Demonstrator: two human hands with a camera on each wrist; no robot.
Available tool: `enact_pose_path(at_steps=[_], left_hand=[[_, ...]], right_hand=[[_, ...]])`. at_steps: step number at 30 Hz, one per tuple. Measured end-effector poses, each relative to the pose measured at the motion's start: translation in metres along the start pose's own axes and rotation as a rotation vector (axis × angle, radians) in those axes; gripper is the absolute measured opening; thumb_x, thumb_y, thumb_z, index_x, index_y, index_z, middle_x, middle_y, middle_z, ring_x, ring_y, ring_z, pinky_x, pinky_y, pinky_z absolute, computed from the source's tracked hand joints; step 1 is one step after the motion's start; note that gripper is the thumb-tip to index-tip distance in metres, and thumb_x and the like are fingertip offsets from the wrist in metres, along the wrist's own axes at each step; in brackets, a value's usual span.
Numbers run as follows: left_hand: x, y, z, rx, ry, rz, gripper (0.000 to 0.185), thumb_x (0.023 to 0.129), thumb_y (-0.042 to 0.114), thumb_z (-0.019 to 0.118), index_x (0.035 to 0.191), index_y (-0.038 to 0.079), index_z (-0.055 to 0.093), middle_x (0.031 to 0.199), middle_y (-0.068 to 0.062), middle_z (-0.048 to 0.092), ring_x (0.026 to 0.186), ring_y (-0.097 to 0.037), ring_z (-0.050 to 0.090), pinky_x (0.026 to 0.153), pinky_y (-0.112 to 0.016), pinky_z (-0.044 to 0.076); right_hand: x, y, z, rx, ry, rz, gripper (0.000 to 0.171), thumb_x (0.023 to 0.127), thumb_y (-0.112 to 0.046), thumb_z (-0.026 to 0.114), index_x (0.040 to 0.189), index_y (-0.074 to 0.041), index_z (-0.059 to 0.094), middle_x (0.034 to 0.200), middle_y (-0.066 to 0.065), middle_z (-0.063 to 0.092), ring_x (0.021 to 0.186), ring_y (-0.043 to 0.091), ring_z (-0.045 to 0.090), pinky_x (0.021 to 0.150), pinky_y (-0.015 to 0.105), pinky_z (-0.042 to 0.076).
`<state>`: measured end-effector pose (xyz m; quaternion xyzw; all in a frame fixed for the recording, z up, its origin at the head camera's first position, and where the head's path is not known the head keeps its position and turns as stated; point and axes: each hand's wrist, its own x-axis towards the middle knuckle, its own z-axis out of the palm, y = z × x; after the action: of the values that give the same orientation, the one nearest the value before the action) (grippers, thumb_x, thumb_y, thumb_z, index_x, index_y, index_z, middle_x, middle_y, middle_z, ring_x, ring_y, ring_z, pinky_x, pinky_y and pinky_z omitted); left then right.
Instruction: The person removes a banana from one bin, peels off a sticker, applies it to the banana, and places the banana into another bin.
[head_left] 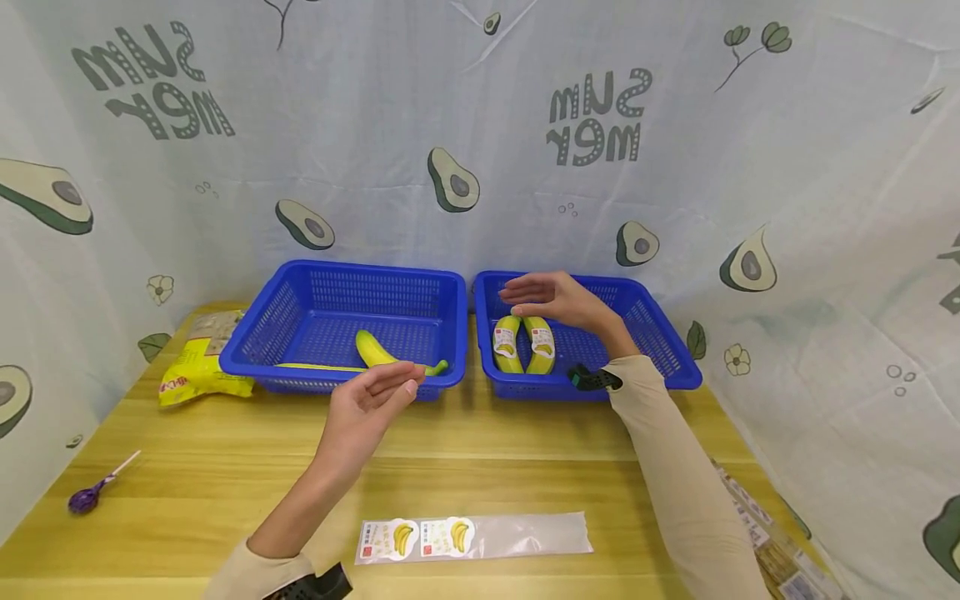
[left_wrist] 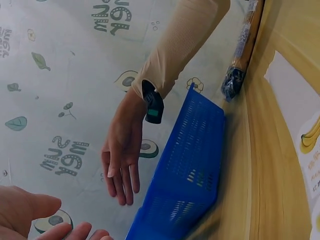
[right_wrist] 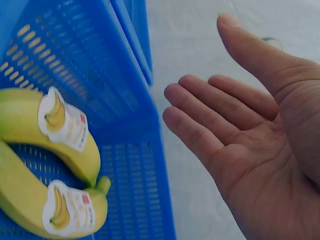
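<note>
My right hand [head_left: 558, 298] hovers over the right blue basket [head_left: 678, 367], fingers extended and nothing in them; the right wrist view shows its bare palm. Below it in that basket lie two bananas, a left one [head_left: 509, 363] and a right one [head_left: 541, 363], each bearing a white label with a banana picture. In front of the left blue basket [head_left: 258, 375] my left hand [head_left: 367, 408] is raised, empty, with its fingers loosely extended. Behind it a banana [head_left: 375, 350] lies in that basket, and another yellow one shows partly behind the front rim.
A clear strip with two banana stickers [head_left: 447, 537] lies on the table's front. At the left are a yellow food packet [head_left: 206, 358] and a purple lollipop [head_left: 84, 500]. Clear-wrapped packages [head_left: 780, 542] line the right edge. A printed curtain [head_left: 510, 100] hangs behind the baskets.
</note>
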<state>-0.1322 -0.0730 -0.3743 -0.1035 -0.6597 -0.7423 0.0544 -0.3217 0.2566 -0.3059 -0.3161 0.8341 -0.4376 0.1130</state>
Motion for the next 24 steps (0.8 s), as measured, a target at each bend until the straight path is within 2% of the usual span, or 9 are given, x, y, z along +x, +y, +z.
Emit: enact_pose_path(at_steps=[6,9,15,20,24], left_hand=[[0.001,0.003,-0.016,-0.004,0.063,-0.041,0.033,0.104,0.002,0.071,0.135,-0.008,0.066,0.126,-0.01,0.077,0.121,-0.025,0.074,0.102,-0.028,0.06],[0.001,0.003,-0.021,-0.007,0.09,-0.062,0.034,0.104,0.003,0.071,0.136,-0.008,0.066,0.127,-0.013,0.076,0.119,-0.024,0.074,0.101,-0.029,0.06],[-0.001,0.002,-0.032,-0.02,0.135,-0.111,0.036,0.106,0.005,0.069,0.138,-0.01,0.062,0.129,-0.017,0.075,0.117,-0.02,0.076,0.101,-0.034,0.061],[-0.005,-0.001,-0.044,-0.073,0.149,-0.115,0.038,0.107,0.006,0.067,0.138,-0.013,0.058,0.128,-0.017,0.076,0.115,-0.021,0.077,0.102,-0.038,0.061],[-0.008,-0.001,-0.057,-0.09,0.179,-0.137,0.041,0.108,0.011,0.067,0.14,-0.013,0.056,0.12,-0.007,0.08,0.111,-0.019,0.078,0.099,-0.036,0.062]], right_hand=[[0.013,-0.007,0.016,0.056,-0.03,-0.049,0.047,0.102,0.0,0.072,0.147,0.008,0.058,0.142,0.029,0.066,0.133,0.041,0.065,0.106,0.036,0.059],[0.019,-0.01,0.025,0.069,-0.041,-0.056,0.045,0.101,0.0,0.074,0.144,0.007,0.061,0.137,0.025,0.07,0.128,0.04,0.068,0.104,0.037,0.061],[0.03,-0.021,0.042,0.13,-0.101,-0.061,0.042,0.099,0.005,0.073,0.139,0.013,0.062,0.132,0.03,0.071,0.125,0.047,0.068,0.101,0.042,0.062],[0.041,-0.026,0.054,0.124,-0.123,-0.055,0.041,0.099,0.005,0.074,0.139,0.01,0.064,0.129,0.027,0.073,0.118,0.036,0.074,0.099,0.042,0.063],[0.052,-0.028,0.062,0.102,-0.159,-0.063,0.042,0.099,0.003,0.076,0.139,0.009,0.064,0.129,0.027,0.073,0.116,0.03,0.076,0.1,0.041,0.063]])
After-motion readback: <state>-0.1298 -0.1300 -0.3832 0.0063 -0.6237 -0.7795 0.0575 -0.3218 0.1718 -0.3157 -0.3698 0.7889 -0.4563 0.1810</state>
